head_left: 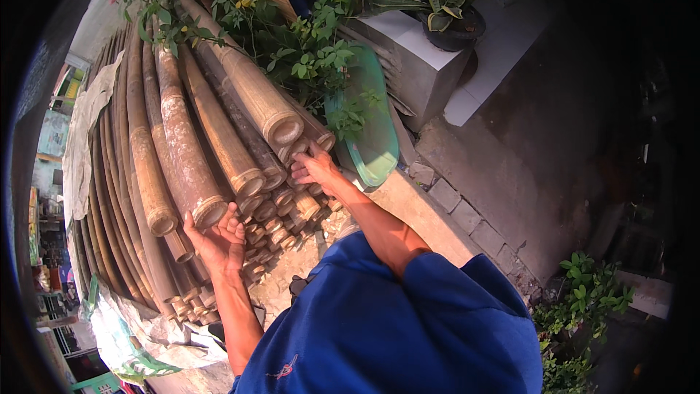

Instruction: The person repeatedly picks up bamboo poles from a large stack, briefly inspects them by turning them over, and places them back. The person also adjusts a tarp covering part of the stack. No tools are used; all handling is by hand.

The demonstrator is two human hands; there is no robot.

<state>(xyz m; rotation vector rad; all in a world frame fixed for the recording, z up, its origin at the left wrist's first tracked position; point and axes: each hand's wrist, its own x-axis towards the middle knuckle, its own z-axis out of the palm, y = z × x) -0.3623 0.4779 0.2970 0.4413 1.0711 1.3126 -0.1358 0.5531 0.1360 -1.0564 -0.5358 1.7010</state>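
A large stack of long brown bamboo poles (138, 153) lies with its cut ends toward me. My left hand (221, 242) is palm up just below the end of a thick pole with whitish patches (179, 124). Its thumb and fingers are apart at either side of that end; whether they touch it I cannot tell. My right hand (318, 170) reaches to the right side of the stack, fingers extended against the pole ends under the uppermost thick pole (255, 95). Part of its fingertips is hard to make out among the ends.
A green translucent plastic tub (379, 146) stands right of the stack, beside leafy branches (317, 58). Beyond it, a potted snake plant (452, 22) sits on a tiled ledge (408, 33). Pale sheeting (146, 335) lies at the lower left; a paved edge (467, 215) runs at right.
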